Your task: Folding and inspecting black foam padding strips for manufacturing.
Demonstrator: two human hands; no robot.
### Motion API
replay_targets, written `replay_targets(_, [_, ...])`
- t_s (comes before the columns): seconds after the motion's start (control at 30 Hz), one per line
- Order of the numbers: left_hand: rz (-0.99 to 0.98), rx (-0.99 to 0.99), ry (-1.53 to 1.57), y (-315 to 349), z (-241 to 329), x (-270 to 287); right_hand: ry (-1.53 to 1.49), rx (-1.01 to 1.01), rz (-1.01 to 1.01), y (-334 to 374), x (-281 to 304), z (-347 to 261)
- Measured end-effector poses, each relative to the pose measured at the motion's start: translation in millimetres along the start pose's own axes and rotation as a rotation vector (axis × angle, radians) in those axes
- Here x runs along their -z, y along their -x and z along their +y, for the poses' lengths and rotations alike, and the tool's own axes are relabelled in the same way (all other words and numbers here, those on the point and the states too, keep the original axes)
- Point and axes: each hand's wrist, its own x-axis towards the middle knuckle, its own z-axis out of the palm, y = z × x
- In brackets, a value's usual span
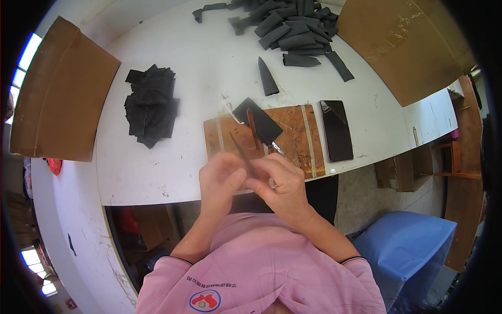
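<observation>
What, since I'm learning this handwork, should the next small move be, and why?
Probably steady the thin dark piece with the left hand: its upper end sticks out free, the right hand seems to pinch its lower end, and the left is close beside.

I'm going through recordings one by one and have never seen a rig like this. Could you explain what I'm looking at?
There is no robot here: a person works with bare hands. The single picture comes from a wide fisheye camera on the person's head, looking down, so straight edges bend near the rim.

On the white table lie a stack of black pieces at left and a heap of dark pieces at the far side. Nearer is a wooden board bearing a black flat piece and a brown slender tool, with a phone to its right.

The right hand holds a dark narrow piece; the left hand is close by, too blurred to tell its grip.
</observation>
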Motion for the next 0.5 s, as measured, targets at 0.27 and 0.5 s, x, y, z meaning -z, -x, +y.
replay_targets(0.27, [0.101, 0.070, -0.042, 2.5, 0.5, 0.7, -0.001, -0.048, -0.047, 5.0, -6.1, 2.1])
replay_targets(0.5, [0.112, 0.158, -0.121, 0.6, -1.7, 7.1, -0.017, -0.089, -0.095, 6.7, -9.4, 5.0])
